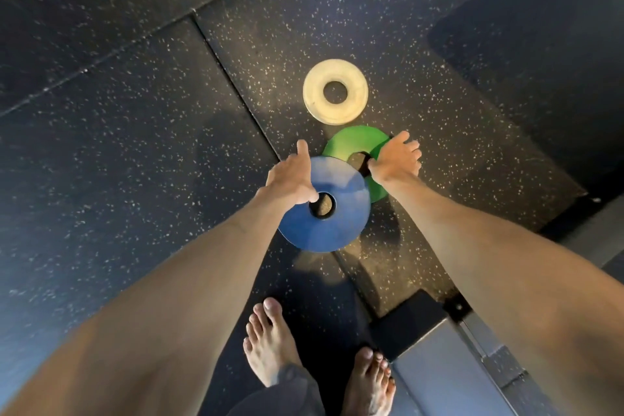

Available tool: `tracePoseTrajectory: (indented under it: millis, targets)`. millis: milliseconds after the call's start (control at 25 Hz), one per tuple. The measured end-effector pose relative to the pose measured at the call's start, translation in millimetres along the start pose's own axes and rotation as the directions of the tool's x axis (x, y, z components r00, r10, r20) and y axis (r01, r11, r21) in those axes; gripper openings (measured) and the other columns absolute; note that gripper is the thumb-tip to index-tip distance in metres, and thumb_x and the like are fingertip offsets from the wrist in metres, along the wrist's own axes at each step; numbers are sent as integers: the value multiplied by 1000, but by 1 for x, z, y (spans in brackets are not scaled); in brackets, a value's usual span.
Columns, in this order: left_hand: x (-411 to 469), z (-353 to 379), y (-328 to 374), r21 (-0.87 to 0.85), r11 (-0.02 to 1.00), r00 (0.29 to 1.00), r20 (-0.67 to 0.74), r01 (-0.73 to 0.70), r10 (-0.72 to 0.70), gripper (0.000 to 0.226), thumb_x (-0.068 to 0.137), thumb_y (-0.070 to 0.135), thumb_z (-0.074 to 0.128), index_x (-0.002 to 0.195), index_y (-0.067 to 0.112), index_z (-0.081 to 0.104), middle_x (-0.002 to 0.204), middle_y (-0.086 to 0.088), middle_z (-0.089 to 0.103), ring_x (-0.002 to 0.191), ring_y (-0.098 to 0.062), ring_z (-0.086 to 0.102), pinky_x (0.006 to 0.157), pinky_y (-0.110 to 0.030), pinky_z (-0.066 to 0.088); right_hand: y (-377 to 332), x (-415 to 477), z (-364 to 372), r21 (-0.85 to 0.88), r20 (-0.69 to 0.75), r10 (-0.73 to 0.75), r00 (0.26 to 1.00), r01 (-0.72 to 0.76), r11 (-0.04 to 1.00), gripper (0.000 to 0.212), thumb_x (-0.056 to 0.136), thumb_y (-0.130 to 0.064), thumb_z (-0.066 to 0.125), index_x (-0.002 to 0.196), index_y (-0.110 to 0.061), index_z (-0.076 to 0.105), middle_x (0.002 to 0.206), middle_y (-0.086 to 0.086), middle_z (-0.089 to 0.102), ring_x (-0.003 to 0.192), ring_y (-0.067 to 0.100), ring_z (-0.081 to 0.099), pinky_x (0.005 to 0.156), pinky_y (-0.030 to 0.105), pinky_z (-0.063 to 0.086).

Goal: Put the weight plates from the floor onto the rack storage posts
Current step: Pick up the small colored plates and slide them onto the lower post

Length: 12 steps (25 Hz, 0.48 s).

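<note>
Underfoot, speckled black rubber floor (pixel 135 145) carries three plates (pixel 335 91).

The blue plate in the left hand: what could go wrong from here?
1. The left hand holds the blue plate only by rim and hole; it may slip and fall near the bare feet.
2. The right hand is on the green plate, which the blue plate overlaps; fingers could get pinched.

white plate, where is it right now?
Head view: the white plate lies flat on the speckled floor, untouched, at centre, just beyond the green plate under the right hand.
</note>
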<state>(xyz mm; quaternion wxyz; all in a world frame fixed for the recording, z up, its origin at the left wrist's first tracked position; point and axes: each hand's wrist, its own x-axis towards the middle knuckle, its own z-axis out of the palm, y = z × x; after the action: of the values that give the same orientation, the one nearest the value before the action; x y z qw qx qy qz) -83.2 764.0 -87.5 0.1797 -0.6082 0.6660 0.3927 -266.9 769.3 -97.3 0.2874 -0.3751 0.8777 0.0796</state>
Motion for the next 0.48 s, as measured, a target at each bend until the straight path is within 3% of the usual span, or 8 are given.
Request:
tracePoseTrajectory:
  millis: [120, 200, 280, 360, 480]
  targets:
    - [-23, -4, -13, -30, 999, 997, 73, -12, 14, 77, 70, 31, 87, 128, 10, 42, 122, -12, 61, 111, -37, 60, 80, -40, 45, 10, -22, -12, 204, -29, -48, 998, 53, 978, 66, 82, -17, 78, 126, -5, 30, 121, 20, 56, 113, 37, 57, 97, 46, 49]
    - [-45, -3, -24, -95, 995, 996, 94, 19, -10, 75, 74, 35, 85, 132, 8, 47, 130, -12, 59, 118, -35, 57, 86, -38, 44, 16, -45, -27, 291, 3, -103, 995, 98, 952, 60, 85, -13, 75, 124, -7, 31, 107, 12, 61, 100, 29, 60, 90, 38, 51]
    - [-75, -1, -26, -80, 997, 995, 95, 23, -15, 68, 78, 34, 81, 133, 9, 49, 131, -12, 60, 118, -35, 57, 88, -38, 45, 15, -77, -44, 181, 25, -177, 984, 169, 969, 52, 88, -17, 73, 126, -4, 39, 104, 10, 62, 96, 27, 62, 86, 35, 51]
    - [-108, 1, -20, -77, 995, 996, 75, 56, -50, 55, 81, 31, 77, 127, 11, 52, 126, -13, 62, 115, -35, 59, 87, -39, 48, 10, -113, -55, 23, 14, -228, 974, 228, 973, 42, 92, -20, 69, 123, -3, 47, 109, 15, 67, 101, 33, 66, 85, 40, 53]
    - [-161, -9, 1, -83, 970, 972, 70, 229, -224, 46, 87, 23, 70, 128, 12, 53, 127, -13, 61, 116, -35, 60, 87, -41, 51, 13, -175, -73, -50, 54, -263, 963, 265, 963, 37, 93, -11, 66, 124, -2, 48, 110, 14, 66, 100, 32, 67, 78, 35, 51]
